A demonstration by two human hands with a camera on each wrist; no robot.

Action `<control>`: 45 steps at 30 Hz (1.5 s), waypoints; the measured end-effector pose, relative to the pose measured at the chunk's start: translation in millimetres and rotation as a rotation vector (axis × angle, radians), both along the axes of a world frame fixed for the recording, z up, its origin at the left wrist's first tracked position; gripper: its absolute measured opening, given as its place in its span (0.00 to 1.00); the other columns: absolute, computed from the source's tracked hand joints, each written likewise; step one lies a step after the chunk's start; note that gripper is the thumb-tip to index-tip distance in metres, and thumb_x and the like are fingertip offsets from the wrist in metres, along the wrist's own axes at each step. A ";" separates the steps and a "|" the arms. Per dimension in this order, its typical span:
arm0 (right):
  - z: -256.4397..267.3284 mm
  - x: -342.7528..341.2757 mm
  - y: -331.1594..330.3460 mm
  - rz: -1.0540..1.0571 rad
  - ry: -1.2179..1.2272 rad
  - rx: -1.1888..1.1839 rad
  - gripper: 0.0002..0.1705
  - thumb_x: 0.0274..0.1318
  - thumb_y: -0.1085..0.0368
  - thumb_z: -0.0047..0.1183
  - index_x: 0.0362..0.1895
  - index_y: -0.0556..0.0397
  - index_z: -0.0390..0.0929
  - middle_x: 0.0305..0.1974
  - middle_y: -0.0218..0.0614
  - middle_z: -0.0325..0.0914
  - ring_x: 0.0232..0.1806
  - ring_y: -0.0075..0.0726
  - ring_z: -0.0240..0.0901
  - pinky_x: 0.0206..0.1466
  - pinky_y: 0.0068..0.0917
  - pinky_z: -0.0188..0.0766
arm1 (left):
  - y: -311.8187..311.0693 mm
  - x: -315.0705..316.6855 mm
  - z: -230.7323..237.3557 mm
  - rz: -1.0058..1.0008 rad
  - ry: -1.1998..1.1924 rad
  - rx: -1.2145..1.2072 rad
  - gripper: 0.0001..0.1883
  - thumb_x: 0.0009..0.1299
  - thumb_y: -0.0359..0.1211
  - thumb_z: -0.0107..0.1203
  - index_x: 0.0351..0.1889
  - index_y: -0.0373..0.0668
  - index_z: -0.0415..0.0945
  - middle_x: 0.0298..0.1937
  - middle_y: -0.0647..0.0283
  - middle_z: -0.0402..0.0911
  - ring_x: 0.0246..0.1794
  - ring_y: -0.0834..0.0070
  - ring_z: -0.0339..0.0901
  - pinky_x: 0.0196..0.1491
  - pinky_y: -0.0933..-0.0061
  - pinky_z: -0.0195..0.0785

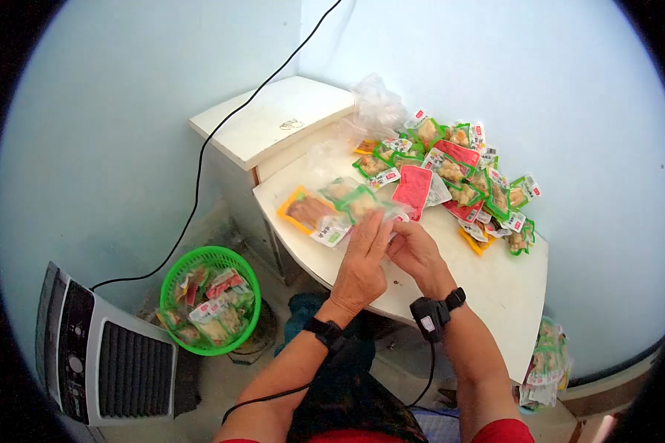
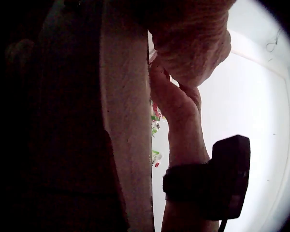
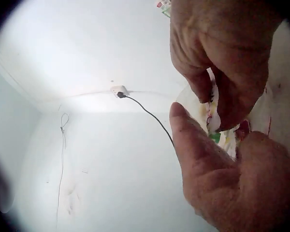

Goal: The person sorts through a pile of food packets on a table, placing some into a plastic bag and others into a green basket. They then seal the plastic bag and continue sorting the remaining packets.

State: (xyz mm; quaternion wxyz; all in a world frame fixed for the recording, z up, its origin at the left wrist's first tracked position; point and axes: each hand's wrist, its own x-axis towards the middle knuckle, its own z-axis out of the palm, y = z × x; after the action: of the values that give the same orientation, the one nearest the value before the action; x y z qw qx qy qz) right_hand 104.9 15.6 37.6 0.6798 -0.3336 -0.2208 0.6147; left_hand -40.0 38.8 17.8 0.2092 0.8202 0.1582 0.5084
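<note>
In the head view, a clear plastic bag with green-edged food packets (image 1: 358,202) lies over the near left of the white table. My left hand (image 1: 358,269) grips its near edge; in the right wrist view that hand (image 3: 217,174) has its thumb raised beside the plastic. My right hand (image 1: 421,255) meets it, and the right wrist view shows this hand (image 3: 222,53) pinching the bag's edge (image 3: 211,108) between thumb and finger. An orange-edged packet (image 1: 308,212) is at the bag's left. In the left wrist view the left hand (image 2: 191,38) hides the bag.
Many packets (image 1: 465,193) are heaped on the table (image 1: 488,295) at the back right, beside a crumpled clear bag (image 1: 378,107). A green basket of packets (image 1: 255,314) stands at lower left, near a heater-like appliance (image 1: 137,369). More packets (image 1: 547,362) are low at right; a black cable hangs (image 1: 199,170).
</note>
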 end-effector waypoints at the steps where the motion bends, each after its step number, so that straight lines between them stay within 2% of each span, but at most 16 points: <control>1: -8.4 4.3 6.9 0.028 0.020 0.007 0.12 0.63 0.69 0.50 0.50 0.57 0.74 0.47 0.38 0.78 0.49 0.36 0.76 0.57 0.35 0.73 | -0.1 -0.2 0.4 0.004 0.001 -0.002 0.39 0.52 0.16 0.41 0.68 0.34 0.62 0.72 0.42 0.58 0.74 0.46 0.54 0.75 0.51 0.45; 5: -19.2 2.2 26.9 0.047 0.109 0.038 0.09 0.65 0.68 0.48 0.47 0.55 0.74 0.44 0.36 0.78 0.47 0.35 0.76 0.53 0.34 0.75 | 3.0 -0.1 -1.6 -0.005 -0.003 0.028 0.38 0.52 0.17 0.41 0.68 0.34 0.62 0.71 0.42 0.60 0.73 0.46 0.55 0.75 0.51 0.45; 8: -25.4 2.5 37.4 0.108 0.024 0.081 0.08 0.66 0.65 0.48 0.46 0.53 0.73 0.41 0.34 0.77 0.44 0.33 0.76 0.48 0.32 0.77 | 4.5 1.8 -4.8 -0.016 -0.027 0.027 0.38 0.53 0.17 0.41 0.68 0.34 0.62 0.71 0.42 0.60 0.73 0.47 0.56 0.75 0.51 0.46; 11: -43.8 7.1 54.5 0.004 -0.021 0.047 0.08 0.67 0.62 0.48 0.45 0.50 0.73 0.39 0.32 0.75 0.41 0.30 0.75 0.43 0.31 0.78 | 4.4 0.7 -4.8 -0.030 -0.032 0.012 0.38 0.52 0.17 0.42 0.68 0.35 0.62 0.71 0.43 0.60 0.73 0.47 0.57 0.75 0.50 0.47; 14: -28.8 -13.6 60.3 -0.240 0.067 -0.033 0.07 0.67 0.61 0.48 0.43 0.49 0.72 0.37 0.32 0.74 0.37 0.29 0.74 0.38 0.31 0.76 | 1.3 -0.7 -2.4 -0.023 -0.025 0.010 0.38 0.52 0.16 0.43 0.68 0.35 0.63 0.71 0.44 0.61 0.73 0.47 0.57 0.74 0.49 0.48; 17: -63.3 10.5 87.4 -0.166 -0.157 -0.007 0.09 0.70 0.58 0.42 0.42 0.46 0.72 0.35 0.33 0.74 0.34 0.33 0.73 0.37 0.31 0.75 | 1.6 -1.5 -1.5 -0.036 -0.037 0.003 0.38 0.52 0.16 0.44 0.67 0.35 0.63 0.71 0.44 0.61 0.73 0.47 0.57 0.74 0.49 0.48; 20: -38.9 -6.9 62.6 -0.292 0.048 0.003 0.03 0.63 0.65 0.51 0.38 0.50 0.73 0.33 0.31 0.73 0.31 0.30 0.72 0.29 0.29 0.70 | 1.4 -3.4 -2.0 -0.038 -0.032 0.003 0.38 0.51 0.16 0.45 0.67 0.35 0.64 0.71 0.44 0.61 0.72 0.47 0.58 0.73 0.49 0.49; 23: -49.9 15.9 49.6 -0.127 -0.207 0.304 0.01 0.57 0.70 0.53 0.32 0.52 0.75 0.29 0.31 0.74 0.28 0.30 0.72 0.29 0.27 0.71 | 4.6 -0.4 -5.4 -0.035 -0.009 0.014 0.37 0.51 0.16 0.47 0.65 0.35 0.66 0.70 0.43 0.61 0.72 0.45 0.58 0.73 0.50 0.51; 26: -7.0 -0.1 7.7 -0.365 -0.528 -0.141 0.03 0.53 0.70 0.57 0.28 0.54 0.77 0.27 0.31 0.74 0.25 0.30 0.72 0.30 0.25 0.71 | 4.1 -1.1 -6.9 -0.031 -0.013 0.040 0.32 0.53 0.18 0.48 0.62 0.36 0.70 0.70 0.41 0.61 0.71 0.43 0.58 0.72 0.49 0.51; 29: 4.4 16.5 -14.0 -0.492 -0.890 -0.320 0.11 0.50 0.65 0.62 0.35 0.58 0.78 0.31 0.35 0.76 0.31 0.35 0.75 0.35 0.28 0.73 | 1.1 -5.8 -5.0 0.018 0.047 0.096 0.28 0.55 0.20 0.50 0.58 0.36 0.73 0.69 0.39 0.61 0.71 0.42 0.57 0.72 0.47 0.50; 32: -5.7 39.7 -18.0 -0.783 -1.526 -0.115 0.18 0.48 0.61 0.64 0.39 0.60 0.78 0.34 0.40 0.77 0.36 0.39 0.75 0.41 0.34 0.73 | -7.9 -19.3 0.0 0.091 0.132 0.142 0.24 0.57 0.21 0.52 0.54 0.36 0.76 0.68 0.39 0.61 0.71 0.41 0.57 0.71 0.47 0.51; 33: 5.9 34.3 -22.6 -0.700 -1.560 -0.099 0.22 0.45 0.59 0.65 0.42 0.60 0.77 0.37 0.45 0.77 0.41 0.46 0.74 0.47 0.38 0.72 | -12.3 -25.2 4.1 0.114 0.159 0.152 0.23 0.57 0.22 0.53 0.53 0.37 0.76 0.69 0.38 0.61 0.71 0.40 0.57 0.71 0.48 0.52; 36: -19.6 44.0 -5.9 -0.752 -1.732 -0.014 0.22 0.46 0.57 0.64 0.44 0.57 0.78 0.37 0.47 0.79 0.40 0.50 0.76 0.45 0.41 0.73 | -19.6 -37.5 9.1 0.170 0.246 0.207 0.17 0.59 0.24 0.55 0.49 0.35 0.77 0.67 0.38 0.62 0.69 0.42 0.59 0.69 0.51 0.56; 39: -22.4 47.2 7.3 -0.609 -1.600 -0.178 0.18 0.50 0.60 0.60 0.44 0.55 0.81 0.36 0.49 0.81 0.39 0.53 0.78 0.45 0.43 0.73 | -20.8 -46.2 10.2 0.221 0.408 0.236 0.13 0.59 0.25 0.55 0.42 0.33 0.77 0.58 0.43 0.69 0.61 0.47 0.67 0.61 0.54 0.64; 41: -36.3 61.0 15.1 -0.626 -1.589 -0.155 0.15 0.52 0.62 0.57 0.43 0.54 0.82 0.35 0.48 0.82 0.38 0.52 0.79 0.45 0.43 0.73 | -19.1 -52.9 11.3 0.217 0.607 0.198 0.09 0.58 0.26 0.54 0.37 0.34 0.76 0.49 0.48 0.72 0.54 0.52 0.71 0.53 0.56 0.69; 45: -41.7 47.9 8.0 -0.703 -1.441 -0.081 0.11 0.53 0.68 0.52 0.39 0.55 0.84 0.33 0.47 0.83 0.36 0.48 0.81 0.43 0.40 0.75 | -19.7 -64.3 3.1 0.248 0.688 0.383 0.06 0.57 0.28 0.53 0.31 0.37 0.75 0.36 0.55 0.71 0.41 0.58 0.73 0.42 0.60 0.70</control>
State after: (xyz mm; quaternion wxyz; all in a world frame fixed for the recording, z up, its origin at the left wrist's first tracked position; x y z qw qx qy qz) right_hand 152.9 23.5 -4.1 0.5111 -0.7230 -0.4648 0.0056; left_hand -104.3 19.1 21.0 -0.0752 0.9412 0.2190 0.2462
